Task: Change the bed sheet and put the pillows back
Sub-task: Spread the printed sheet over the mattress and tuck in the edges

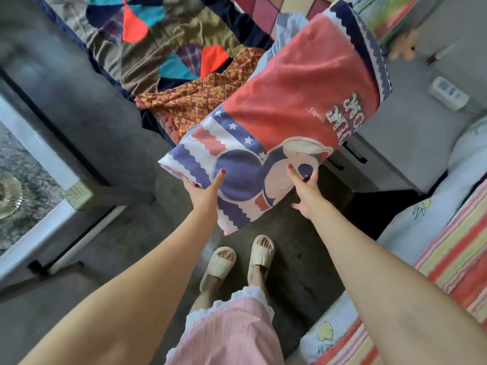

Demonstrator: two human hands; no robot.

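A long pillow [297, 101] in a red, white and blue cartoon-print case hangs in the air over the floor, slanting up to the right. My left hand [203, 191] grips its lower left corner, thumb on top and fingers underneath. My right hand [305, 191] holds the lower edge beside the cartoon face, thumb up on the cloth. The bed [458, 248], with a striped sheet and pale printed cloth, lies at the right edge.
A patchwork quilt [147, 46] and an orange quilted cloth [195, 101] lie heaped on the floor ahead. A grey cabinet [411, 143] with a white remote [448, 93] on top stands at right. A glass door frame [55, 180] is at left. My slippered feet [237, 262] stand on grey floor.
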